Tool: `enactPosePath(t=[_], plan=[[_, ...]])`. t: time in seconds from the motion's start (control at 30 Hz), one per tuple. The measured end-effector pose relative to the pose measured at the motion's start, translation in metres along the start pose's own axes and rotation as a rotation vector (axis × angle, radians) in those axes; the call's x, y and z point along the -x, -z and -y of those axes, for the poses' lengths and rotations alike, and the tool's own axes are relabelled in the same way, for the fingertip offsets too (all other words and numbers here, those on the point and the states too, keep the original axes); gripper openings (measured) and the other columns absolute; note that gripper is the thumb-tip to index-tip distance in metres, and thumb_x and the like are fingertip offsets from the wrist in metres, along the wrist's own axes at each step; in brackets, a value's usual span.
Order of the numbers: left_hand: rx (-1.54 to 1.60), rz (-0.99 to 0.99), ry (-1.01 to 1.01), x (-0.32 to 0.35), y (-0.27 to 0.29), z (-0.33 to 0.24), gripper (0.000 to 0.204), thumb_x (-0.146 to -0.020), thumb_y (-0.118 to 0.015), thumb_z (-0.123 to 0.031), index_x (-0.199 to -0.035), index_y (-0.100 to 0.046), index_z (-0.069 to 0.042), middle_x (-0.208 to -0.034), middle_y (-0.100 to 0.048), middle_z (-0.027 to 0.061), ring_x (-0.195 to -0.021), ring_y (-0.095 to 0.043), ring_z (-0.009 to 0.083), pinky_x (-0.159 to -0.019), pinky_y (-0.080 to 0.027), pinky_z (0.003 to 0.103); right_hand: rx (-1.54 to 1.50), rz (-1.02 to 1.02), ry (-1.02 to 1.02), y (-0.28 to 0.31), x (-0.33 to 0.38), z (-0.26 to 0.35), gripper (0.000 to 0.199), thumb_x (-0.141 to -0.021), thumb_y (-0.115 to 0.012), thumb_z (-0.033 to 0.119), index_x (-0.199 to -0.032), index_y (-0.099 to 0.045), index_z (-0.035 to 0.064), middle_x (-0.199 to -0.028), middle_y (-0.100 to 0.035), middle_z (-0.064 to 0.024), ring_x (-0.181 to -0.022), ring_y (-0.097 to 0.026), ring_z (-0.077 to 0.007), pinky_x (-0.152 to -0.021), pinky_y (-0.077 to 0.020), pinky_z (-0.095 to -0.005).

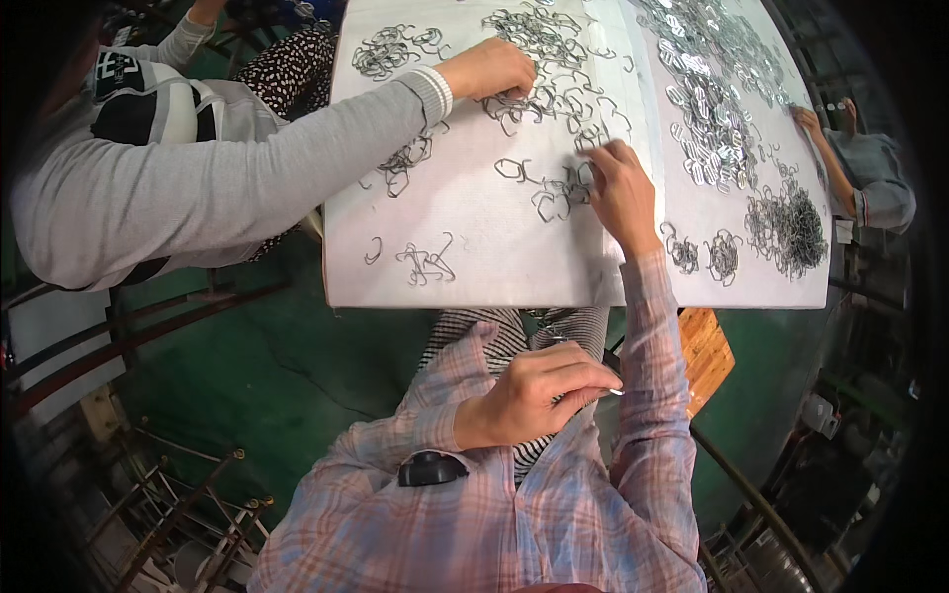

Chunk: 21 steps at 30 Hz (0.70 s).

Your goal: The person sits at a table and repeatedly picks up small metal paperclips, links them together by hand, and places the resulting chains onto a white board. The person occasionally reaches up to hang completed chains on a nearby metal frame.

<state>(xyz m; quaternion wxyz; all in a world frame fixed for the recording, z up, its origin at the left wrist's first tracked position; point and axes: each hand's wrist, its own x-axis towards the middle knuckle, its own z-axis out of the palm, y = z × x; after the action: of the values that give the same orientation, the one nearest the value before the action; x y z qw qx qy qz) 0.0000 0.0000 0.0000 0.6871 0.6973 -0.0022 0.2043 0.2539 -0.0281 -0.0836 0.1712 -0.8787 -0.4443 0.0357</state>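
In front of my lap, my left hand (539, 395) is closed in a pinch. A small shiny metal piece (615, 392) sticks out at its fingertips; the rest is hidden by the fingers. My right hand (625, 193) stretches over the white tabletop (474, 277), its fingers curled together at the edge of a cluster of bent wire hooks (556, 198). What those fingers pinch, if anything, cannot be made out. Further up the table, a co-worker's hand (494, 69) in a grey sleeve reaches into another spread of wire hooks (539, 35).
Flat shiny metal pieces (707, 128) lie heaped on the table's right part, near a dark wire pile (796, 232) and two small wire bunches. Another person's hand (809, 121) is at the right edge. A wooden stool (704, 356) stands below the table, on the green floor.
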Motion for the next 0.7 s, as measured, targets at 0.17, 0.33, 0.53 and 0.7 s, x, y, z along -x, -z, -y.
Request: enactPosePath(t=[0.17,0.33,0.53,0.7], plan=[[0.005,0.009,-0.02,-0.001,0.003,0.0,0.02,-0.076,-0.073,0.005,-0.093,-0.072,-0.005,-0.085,-0.07,0.0077,-0.077,-0.068,0.0218,-0.067,-0.055,0.032,0.038,-0.038,-0.073,-0.013,-0.041,0.018,0.053,-0.079,-0.058,0.0,-0.129,-0.061,0.0179,-0.104,-0.06,-0.0069,-0.096,-0.062,-0.0266,-0.075,-0.0519,-0.0382],[0.012,0.006,-0.031,-0.002,0.0,-0.002,0.02,-0.075,-0.073,0.006,-0.092,-0.071,-0.005,-0.085,-0.07,0.0074,-0.076,-0.068,0.0216,-0.066,-0.054,0.031,-0.17,-0.107,-0.062,0.004,-0.045,-0.005,0.037,-0.08,-0.059,0.002,-0.111,-0.071,0.0183,-0.097,-0.062,-0.0049,-0.09,-0.064,-0.0262,-0.073,-0.0507,-0.039],[0.013,0.004,-0.037,-0.004,-0.002,-0.001,0.021,-0.075,-0.073,0.006,-0.093,-0.071,-0.004,-0.084,-0.07,0.0068,-0.076,-0.068,0.0208,-0.065,-0.054,0.031,-0.165,-0.12,-0.094,-0.001,-0.041,-0.001,0.028,-0.088,-0.058,0.007,-0.109,-0.072,0.0212,-0.098,-0.062,-0.0031,-0.087,-0.064,-0.0248,-0.071,-0.0516,-0.0374],[0.0,0.058,-0.007,-0.005,0.001,0.001,0.021,-0.075,-0.077,0.004,-0.094,-0.072,-0.002,-0.091,-0.073,0.0077,-0.083,-0.07,0.0202,-0.07,-0.056,0.03,-0.062,0.005,0.005,-0.009,-0.047,0.014,0.033,-0.085,-0.058,0.003,-0.106,-0.073,0.0233,-0.096,-0.06,-0.0023,-0.086,-0.064,-0.0241,-0.07,-0.0519,-0.0358]])
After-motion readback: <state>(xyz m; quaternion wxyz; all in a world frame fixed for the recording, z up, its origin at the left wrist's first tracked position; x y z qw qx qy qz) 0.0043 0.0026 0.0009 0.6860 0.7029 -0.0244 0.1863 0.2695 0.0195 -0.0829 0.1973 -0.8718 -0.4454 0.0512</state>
